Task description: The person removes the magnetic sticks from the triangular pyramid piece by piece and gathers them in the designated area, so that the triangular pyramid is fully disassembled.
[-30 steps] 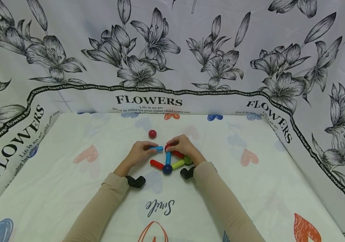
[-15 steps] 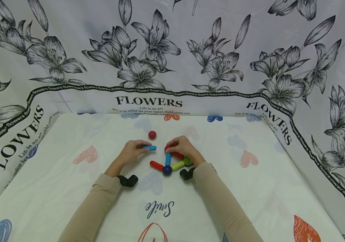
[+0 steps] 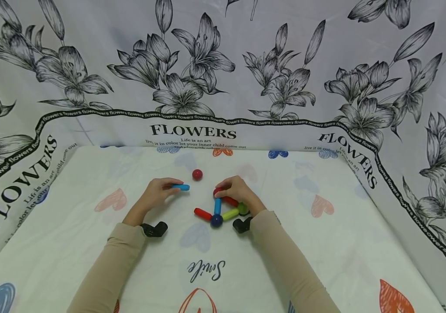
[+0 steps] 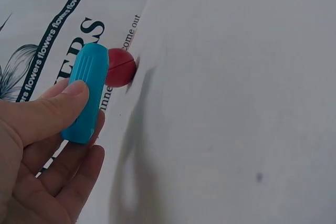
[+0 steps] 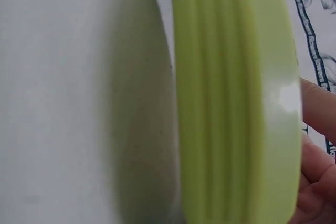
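Hands apart. Light-blue ridged rod (image 4: 95,87) is pinched by thumb and fingers of left hand (image 3: 156,192), at left. Glossy red ball (image 3: 217,191) is gripped by right hand (image 3: 238,191) and linked to glossy dark-blue ball (image 3: 217,221) (near) by second light-blue rod (image 3: 217,206). Green ball (image 3: 243,209) (right) is joined to dark-blue ball by yellow-green ridged rod (image 3: 230,213); red rod (image 3: 231,201) is set between it and right hand. Left-pointing red rod (image 3: 203,214) is attached to dark-blue ball. Loose red ball (image 3: 197,174) is left on white printed cloth (image 3: 305,252), far side.
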Demonstrator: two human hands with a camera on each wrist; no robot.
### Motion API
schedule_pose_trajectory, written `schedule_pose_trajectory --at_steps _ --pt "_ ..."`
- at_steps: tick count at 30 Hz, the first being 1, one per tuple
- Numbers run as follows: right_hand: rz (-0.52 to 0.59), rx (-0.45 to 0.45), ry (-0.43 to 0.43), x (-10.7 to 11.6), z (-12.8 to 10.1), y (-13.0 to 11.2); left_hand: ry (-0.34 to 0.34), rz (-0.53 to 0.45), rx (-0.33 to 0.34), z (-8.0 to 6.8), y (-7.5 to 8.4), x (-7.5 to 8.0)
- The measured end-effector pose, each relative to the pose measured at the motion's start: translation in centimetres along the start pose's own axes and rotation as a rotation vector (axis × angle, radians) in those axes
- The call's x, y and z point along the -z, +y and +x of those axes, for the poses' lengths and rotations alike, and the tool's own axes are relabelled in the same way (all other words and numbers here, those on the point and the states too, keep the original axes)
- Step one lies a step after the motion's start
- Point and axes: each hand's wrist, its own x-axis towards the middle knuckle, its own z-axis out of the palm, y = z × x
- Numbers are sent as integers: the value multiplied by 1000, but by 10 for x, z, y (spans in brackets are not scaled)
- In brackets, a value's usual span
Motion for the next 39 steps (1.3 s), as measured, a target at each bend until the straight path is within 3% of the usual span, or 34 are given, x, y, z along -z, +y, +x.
schedule_pose_trajectory --at_steps 8,22,39 --pt "5 3 7 0 1 2 28 -3 31 -1 -12 13" --pt "-9 14 2 -1 1 2 72 108 65 2 -36 25" --pt "-10 -6 3 0 -1 -2 80 143 83 6 -42 26"
